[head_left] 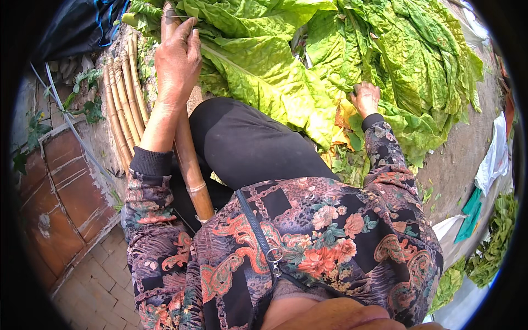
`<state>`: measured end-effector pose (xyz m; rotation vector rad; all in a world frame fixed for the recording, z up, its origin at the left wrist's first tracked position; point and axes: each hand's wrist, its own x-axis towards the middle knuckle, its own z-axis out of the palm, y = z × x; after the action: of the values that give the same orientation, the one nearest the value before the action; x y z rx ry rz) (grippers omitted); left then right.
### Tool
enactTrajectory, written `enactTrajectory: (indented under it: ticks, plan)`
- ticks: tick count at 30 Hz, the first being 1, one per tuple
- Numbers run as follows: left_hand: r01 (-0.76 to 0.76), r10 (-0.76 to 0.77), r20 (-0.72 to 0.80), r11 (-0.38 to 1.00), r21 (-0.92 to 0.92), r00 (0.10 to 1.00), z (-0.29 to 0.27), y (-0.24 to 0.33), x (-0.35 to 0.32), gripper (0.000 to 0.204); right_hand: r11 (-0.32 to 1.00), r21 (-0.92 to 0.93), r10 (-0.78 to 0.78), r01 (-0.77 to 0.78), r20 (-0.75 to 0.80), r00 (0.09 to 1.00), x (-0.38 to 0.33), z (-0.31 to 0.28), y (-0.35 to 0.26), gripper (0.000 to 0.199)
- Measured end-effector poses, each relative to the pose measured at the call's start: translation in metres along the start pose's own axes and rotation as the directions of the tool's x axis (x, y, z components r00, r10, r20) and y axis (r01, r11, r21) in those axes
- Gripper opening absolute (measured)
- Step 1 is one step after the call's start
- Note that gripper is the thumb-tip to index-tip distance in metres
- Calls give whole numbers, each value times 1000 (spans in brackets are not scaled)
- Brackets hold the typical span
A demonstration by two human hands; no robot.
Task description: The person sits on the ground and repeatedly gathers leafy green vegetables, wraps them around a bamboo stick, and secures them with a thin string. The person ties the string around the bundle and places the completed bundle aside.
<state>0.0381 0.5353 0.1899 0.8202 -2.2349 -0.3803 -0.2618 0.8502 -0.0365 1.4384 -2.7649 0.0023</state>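
My left hand (179, 66) is closed around the upper part of a thick bamboo pole (190, 159). The pole slants down past my wrist and beside my thigh, its lower end near my jacket. A thin string (180, 16) crosses the pole just above my fingers. Large yellow-green tobacco leaves (264, 60) lie in a broad heap in front of me, some next to the pole's top. At the heap's near right edge, my right hand (366, 99) has its fingers curled onto a tobacco leaf (379, 77). The leaves partly hide those fingertips.
Several thinner bamboo poles (122, 93) lie side by side to the left. Beyond them are a black plastic sheet (77, 27) and a rusty brown panel (66, 192) over brick paving (107, 275). White plastic (493, 157), a teal cloth (469, 214) and more leaves (495, 239) are at the right.
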Motion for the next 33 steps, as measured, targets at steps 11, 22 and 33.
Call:
enactTrajectory:
  ticks: [11,22,33]
  plan:
    - [50,-51,87,999,18,995,-5,8,0,31,770,529,368,-357,89,925,54,26,31,59]
    - [157,40,331,822,-548,943,-16,-7,10,81,-82,997,-341,7,-34,939,34,-192,-220,36]
    - [434,115,519,413,-800,847,-12,-30,5,51,492,667,59,560,-667,743,120,-258,-101,23]
